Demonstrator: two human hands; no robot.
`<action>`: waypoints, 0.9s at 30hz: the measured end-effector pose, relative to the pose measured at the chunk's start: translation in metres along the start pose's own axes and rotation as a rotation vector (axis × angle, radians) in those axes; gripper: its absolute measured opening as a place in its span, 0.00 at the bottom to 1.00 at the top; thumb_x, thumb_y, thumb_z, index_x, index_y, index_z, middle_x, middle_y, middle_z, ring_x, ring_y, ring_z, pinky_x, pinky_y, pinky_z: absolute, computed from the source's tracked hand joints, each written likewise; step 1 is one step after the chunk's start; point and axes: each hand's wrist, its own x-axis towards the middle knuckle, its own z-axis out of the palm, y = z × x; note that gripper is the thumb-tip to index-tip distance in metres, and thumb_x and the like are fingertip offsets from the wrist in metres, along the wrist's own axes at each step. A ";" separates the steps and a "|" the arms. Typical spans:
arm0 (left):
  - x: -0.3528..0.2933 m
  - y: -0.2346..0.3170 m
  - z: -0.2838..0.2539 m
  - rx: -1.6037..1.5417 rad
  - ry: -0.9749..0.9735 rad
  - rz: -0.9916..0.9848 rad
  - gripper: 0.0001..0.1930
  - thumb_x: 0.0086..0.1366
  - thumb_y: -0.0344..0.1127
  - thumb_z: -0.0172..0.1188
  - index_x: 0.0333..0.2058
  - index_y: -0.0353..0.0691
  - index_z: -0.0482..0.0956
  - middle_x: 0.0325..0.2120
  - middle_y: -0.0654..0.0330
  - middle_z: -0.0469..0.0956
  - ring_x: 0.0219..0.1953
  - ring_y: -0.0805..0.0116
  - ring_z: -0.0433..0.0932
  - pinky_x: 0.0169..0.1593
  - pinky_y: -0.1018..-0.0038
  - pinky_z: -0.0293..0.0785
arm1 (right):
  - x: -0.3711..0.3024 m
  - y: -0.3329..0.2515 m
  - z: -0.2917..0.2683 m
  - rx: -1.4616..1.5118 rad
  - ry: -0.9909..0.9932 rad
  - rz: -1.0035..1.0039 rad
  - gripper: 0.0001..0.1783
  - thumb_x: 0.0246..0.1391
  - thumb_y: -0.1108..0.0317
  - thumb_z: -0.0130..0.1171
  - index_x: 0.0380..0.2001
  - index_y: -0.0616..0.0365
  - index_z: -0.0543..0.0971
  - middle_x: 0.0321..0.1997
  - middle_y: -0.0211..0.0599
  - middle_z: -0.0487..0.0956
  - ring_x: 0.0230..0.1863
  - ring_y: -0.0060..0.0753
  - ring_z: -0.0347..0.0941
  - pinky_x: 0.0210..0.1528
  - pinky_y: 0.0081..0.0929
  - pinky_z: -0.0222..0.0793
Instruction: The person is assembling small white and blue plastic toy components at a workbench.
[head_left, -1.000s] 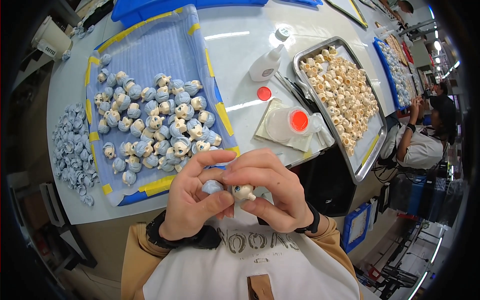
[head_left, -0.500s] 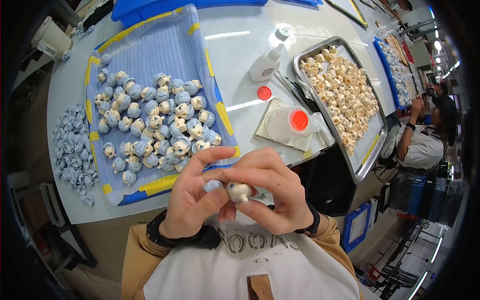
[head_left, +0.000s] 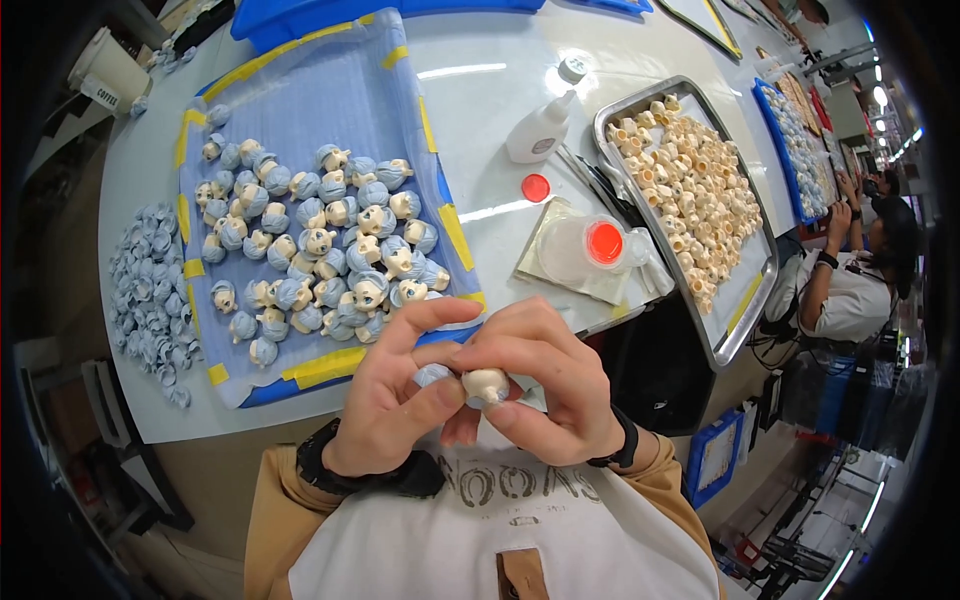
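Note:
Both my hands are close together in front of my chest, off the table's near edge. In my left hand (head_left: 398, 400) a pale blue hair piece (head_left: 432, 375) is pinched between thumb and fingers. My right hand (head_left: 550, 385) grips a small cream doll head (head_left: 487, 385) by thumb and fingertips, right beside the hair piece. The head's face is turned out of sight. Past my left hand lies a blue cloth-lined tray (head_left: 300, 90) edged with yellow tape, with several blue-haired doll heads (head_left: 370, 290) on it.
Loose blue hair pieces (head_left: 150, 290) are heaped left of the tray. A metal tray (head_left: 722, 352) of cream head parts stands at right. Between them are a white squeeze bottle (head_left: 540, 130), a red cap (head_left: 536, 187) and a clear jar (head_left: 560, 250) with red on top. A co-worker (head_left: 850, 290) sits far right.
The doll head has been turned in my right fingers, so its painted eye no longer shows. The hair piece stays in my left hand. The whole view has shifted slightly.

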 end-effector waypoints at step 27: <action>-0.003 0.012 -0.002 0.237 -0.130 -0.145 0.18 0.66 0.36 0.47 0.49 0.28 0.69 0.32 0.55 0.75 0.22 0.79 0.67 0.25 0.84 0.63 | -0.104 -0.005 -0.170 -1.218 0.294 0.947 0.10 0.45 0.67 0.62 0.31 0.60 0.76 0.29 0.41 0.79 0.31 0.41 0.76 0.35 0.34 0.70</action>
